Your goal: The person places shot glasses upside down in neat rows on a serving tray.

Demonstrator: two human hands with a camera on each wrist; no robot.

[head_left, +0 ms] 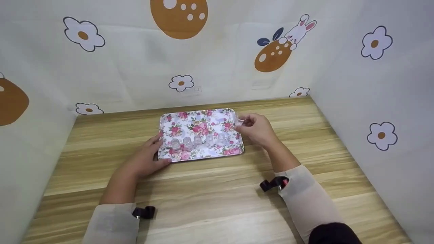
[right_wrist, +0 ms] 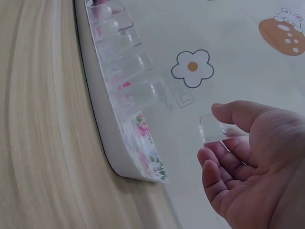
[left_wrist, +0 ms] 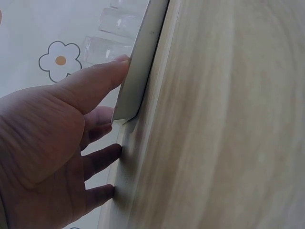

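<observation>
A white tray (head_left: 184,123) with pink flowers and green leaves lies on the wooden table. Along its front half stand several small clear cups (head_left: 175,145) in a row. My left hand (head_left: 144,159) rests at the tray's front left corner, thumb on the front rim; its other fingers, fairly straight, lie along the left side. Just beyond the tray's right edge, my right hand (head_left: 259,130) pinches another small clear cup (right_wrist: 210,129) between thumb and fingers. In the right wrist view that cup is apart from the tray, partly hidden by the fingers.
Behind the table (head_left: 210,200) rises a pale wall sheet (head_left: 217,57) printed with flowers and orange shapes; it also closes off both sides. Black camera mounts (head_left: 145,212) stick out from the wrists over the table.
</observation>
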